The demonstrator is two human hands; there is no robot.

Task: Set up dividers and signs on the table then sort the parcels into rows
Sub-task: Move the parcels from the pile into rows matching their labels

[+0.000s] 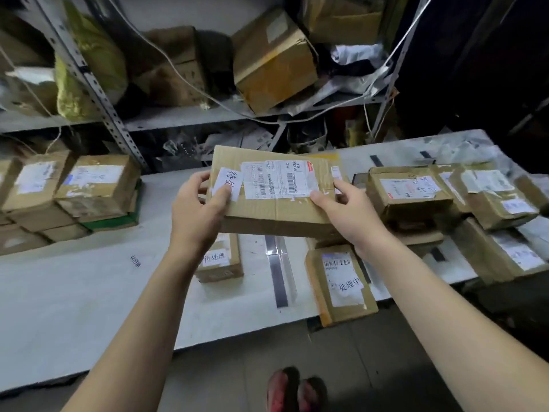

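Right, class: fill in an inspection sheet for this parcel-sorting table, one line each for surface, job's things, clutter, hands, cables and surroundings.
Surface: white table, scuffed, with dark divider strips stuck across it.
Job's things: held parcel above the table; small parcel below it; flat parcel overhanging the front edge; left stack; right pile.
Clutter: crumpled pale wrapping at the far right corner.
Hands: left hand and right hand each grip one end of the held parcel, thumbs on top.
Cables: white cords hang loosely across the shelving.
Surroundings: metal shelving behind, crammed with cardboard boxes and a green bag.
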